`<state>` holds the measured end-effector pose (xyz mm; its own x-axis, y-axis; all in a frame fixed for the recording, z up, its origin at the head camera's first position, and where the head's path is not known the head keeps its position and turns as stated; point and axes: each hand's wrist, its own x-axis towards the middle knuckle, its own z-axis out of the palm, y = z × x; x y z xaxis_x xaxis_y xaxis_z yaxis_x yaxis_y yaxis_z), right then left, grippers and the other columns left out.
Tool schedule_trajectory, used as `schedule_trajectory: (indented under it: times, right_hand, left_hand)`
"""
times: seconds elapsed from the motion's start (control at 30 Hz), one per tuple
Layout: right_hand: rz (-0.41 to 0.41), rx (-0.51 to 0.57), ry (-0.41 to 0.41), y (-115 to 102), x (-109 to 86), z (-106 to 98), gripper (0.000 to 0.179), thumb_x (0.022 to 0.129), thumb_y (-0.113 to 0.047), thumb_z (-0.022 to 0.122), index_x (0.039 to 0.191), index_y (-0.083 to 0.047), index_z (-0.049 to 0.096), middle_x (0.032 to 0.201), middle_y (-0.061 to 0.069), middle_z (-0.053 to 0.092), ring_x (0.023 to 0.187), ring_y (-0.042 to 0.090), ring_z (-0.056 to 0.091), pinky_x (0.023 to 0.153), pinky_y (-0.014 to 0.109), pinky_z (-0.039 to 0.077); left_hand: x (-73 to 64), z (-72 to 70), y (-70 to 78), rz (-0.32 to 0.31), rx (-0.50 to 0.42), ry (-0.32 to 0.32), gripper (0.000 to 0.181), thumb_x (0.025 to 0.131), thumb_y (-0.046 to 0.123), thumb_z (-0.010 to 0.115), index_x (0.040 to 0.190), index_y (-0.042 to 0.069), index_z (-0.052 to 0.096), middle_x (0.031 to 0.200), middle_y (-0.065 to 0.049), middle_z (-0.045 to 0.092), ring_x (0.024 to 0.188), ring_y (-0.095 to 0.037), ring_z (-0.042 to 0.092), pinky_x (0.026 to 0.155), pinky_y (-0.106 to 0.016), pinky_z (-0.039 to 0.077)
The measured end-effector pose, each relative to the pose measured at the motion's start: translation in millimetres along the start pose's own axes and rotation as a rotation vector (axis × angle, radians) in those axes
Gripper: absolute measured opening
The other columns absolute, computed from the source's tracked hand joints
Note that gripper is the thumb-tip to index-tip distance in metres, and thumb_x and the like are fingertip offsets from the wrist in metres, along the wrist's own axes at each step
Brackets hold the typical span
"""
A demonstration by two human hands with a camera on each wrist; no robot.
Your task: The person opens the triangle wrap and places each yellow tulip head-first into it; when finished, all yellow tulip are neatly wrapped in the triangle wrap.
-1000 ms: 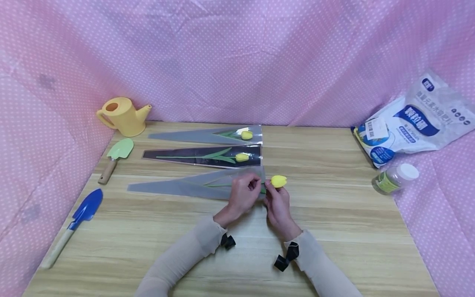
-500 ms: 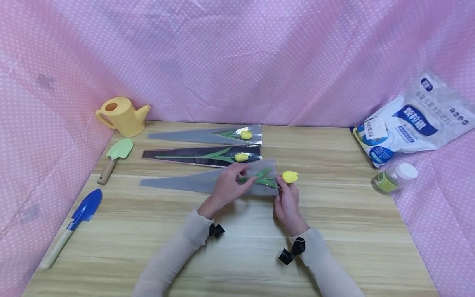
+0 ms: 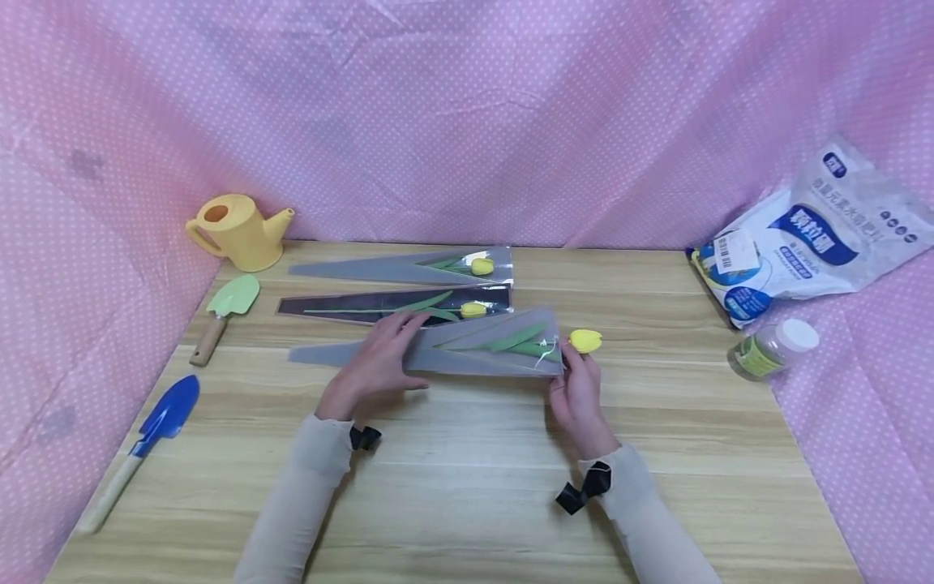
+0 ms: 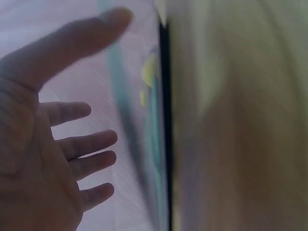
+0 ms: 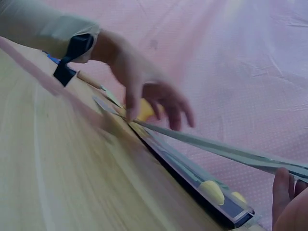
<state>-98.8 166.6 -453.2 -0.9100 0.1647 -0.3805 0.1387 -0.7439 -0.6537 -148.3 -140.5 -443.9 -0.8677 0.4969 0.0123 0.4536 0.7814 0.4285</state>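
A yellow tulip (image 3: pixel 586 341) lies partly inside a clear grey flower sleeve (image 3: pixel 445 358); its bloom sticks out past the wide right end, while the green leaves and stem show through the film. My right hand (image 3: pixel 581 399) pinches the tulip just below the bloom, at the sleeve's mouth. Over the sleeve's narrower left part is my left hand (image 3: pixel 375 363), fingers spread and holding nothing. In the left wrist view the left hand (image 4: pixel 43 144) shows its loose, parted fingers. The right wrist view has the sleeve (image 5: pixel 226 153) raised off the table at the right hand's end.
Two more sleeved tulips lie behind, one in a dark sleeve (image 3: pixel 328 306) and one in a grey sleeve (image 3: pixel 350 268). At left are a yellow watering can (image 3: pixel 248 235), a green trowel (image 3: pixel 235 296) and a blue trowel (image 3: pixel 171 407). A fertilizer bag (image 3: pixel 810 235) and jar (image 3: pixel 773 349) are at right.
My left hand has let go near the sleeve's mouth and slid left along it, fingers spreading. The right hand, tulip and sleeve have shifted right, and the leaves now lie inside the film.
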Motion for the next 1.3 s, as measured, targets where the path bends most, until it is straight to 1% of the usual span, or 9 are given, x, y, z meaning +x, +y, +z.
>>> schedule_trajectory:
  times: [0.1,0.23,0.4,0.53,0.67,0.9,1.03,1.2,1.3]
  right_hand:
    - [0.013,0.024,-0.005,-4.4,-0.5,-0.1,0.017,0.105,-0.014,0.047,0.121,-0.009,0.045,0.105,-0.004,0.067,0.097,0.004,0.069,0.088,0.018,0.056]
    - [0.010,0.019,-0.013,-7.6,0.3,0.1,0.016,0.105,-0.016,0.047,0.120,-0.010,0.045,0.105,-0.005,0.069,0.097,0.004,0.069,0.087,0.017,0.056]
    - [-0.022,-0.012,-0.008,-6.9,2.2,0.3,0.023,0.105,-0.015,0.048,0.126,-0.008,0.042,0.107,-0.005,0.067,0.098,0.004,0.069,0.090,0.019,0.056]
    - [-0.030,-0.015,-0.003,-6.7,3.6,-0.1,0.030,0.105,-0.014,0.047,0.132,-0.005,0.038,0.110,-0.004,0.066,0.101,0.005,0.070,0.094,0.020,0.056]
    - [-0.008,-0.006,0.003,-7.6,3.4,-0.8,0.023,0.105,-0.015,0.046,0.127,-0.008,0.042,0.111,-0.004,0.068,0.102,0.005,0.071,0.094,0.021,0.056]
    - [0.033,0.065,-0.009,-9.9,2.7,-2.2,0.016,0.106,-0.016,0.045,0.120,-0.008,0.046,0.105,-0.003,0.073,0.098,0.006,0.072,0.091,0.021,0.057]
    - [0.037,0.026,-0.015,-10.3,2.4,-2.1,0.017,0.105,-0.017,0.048,0.120,-0.009,0.046,0.108,-0.004,0.072,0.101,0.005,0.072,0.094,0.020,0.056]
    - [0.026,-0.029,-0.010,-10.6,2.2,-0.5,0.021,0.105,-0.018,0.048,0.124,-0.010,0.043,0.110,-0.006,0.071,0.103,0.004,0.071,0.095,0.021,0.055]
    - [0.016,-0.052,-0.017,-11.4,2.0,0.1,0.026,0.105,-0.016,0.048,0.129,-0.008,0.040,0.109,-0.006,0.070,0.101,0.004,0.071,0.093,0.021,0.056]
  left_hand:
    - [-4.6,2.0,-6.6,-0.050,0.019,-0.009,0.106,0.072,0.036,0.089,0.157,0.017,0.030,0.154,-0.015,0.040,0.144,-0.037,0.036,0.121,-0.055,0.031]
    - [-5.8,3.3,-7.0,-0.080,0.025,0.022,0.091,0.075,0.024,0.087,0.152,0.012,0.039,0.144,-0.016,0.052,0.133,-0.038,0.049,0.114,-0.053,0.040]
    - [-6.4,0.2,-3.3,-0.069,0.046,0.073,0.069,0.078,0.019,0.083,0.139,0.007,0.054,0.130,-0.017,0.062,0.117,-0.036,0.061,0.104,-0.051,0.050]
    - [-6.7,-2.2,-1.2,-0.066,0.060,0.091,0.061,0.079,0.017,0.082,0.134,0.006,0.059,0.124,-0.016,0.065,0.110,-0.035,0.065,0.099,-0.049,0.053]
    - [-6.9,-2.6,-0.5,-0.058,0.080,0.079,0.066,0.078,0.017,0.082,0.138,0.008,0.056,0.126,-0.015,0.064,0.112,-0.035,0.063,0.101,-0.050,0.052]
    - [-4.6,1.5,0.2,-0.058,0.136,0.033,0.094,0.073,0.031,0.087,0.152,0.013,0.038,0.139,-0.015,0.055,0.130,-0.037,0.051,0.113,-0.057,0.040]
    - [-4.0,3.7,1.2,-0.060,0.137,0.060,0.087,0.077,0.023,0.084,0.151,0.011,0.039,0.138,-0.016,0.056,0.130,-0.037,0.052,0.113,-0.057,0.039]
    - [-4.4,4.2,0.6,-0.044,0.124,0.116,0.073,0.077,0.008,0.078,0.143,0.008,0.049,0.128,-0.016,0.060,0.120,-0.036,0.057,0.108,-0.054,0.044]
    - [-4.7,3.8,-0.4,-0.042,0.111,0.115,0.072,0.076,0.008,0.078,0.142,0.009,0.049,0.125,-0.015,0.060,0.117,-0.034,0.057,0.106,-0.052,0.046]
